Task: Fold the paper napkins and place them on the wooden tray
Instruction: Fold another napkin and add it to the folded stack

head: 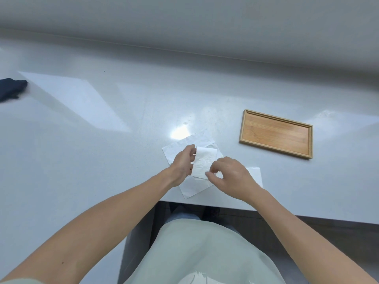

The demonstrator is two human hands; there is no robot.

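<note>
A white paper napkin (204,161), folded into a narrow strip, is held just above the table between both hands. My left hand (182,163) pinches its left edge. My right hand (230,177) pinches its lower right corner. Under it lie several loose flat white napkins (194,187), overlapping each other near the table's front edge, one poking out to the right of my right hand. The wooden tray (244,128) sits to the right and a bit farther back, with nothing in it.
The white table (102,152) has a cut-out front edge right below the napkins. A dark cloth (11,89) lies at the far left edge. A wall runs along the back.
</note>
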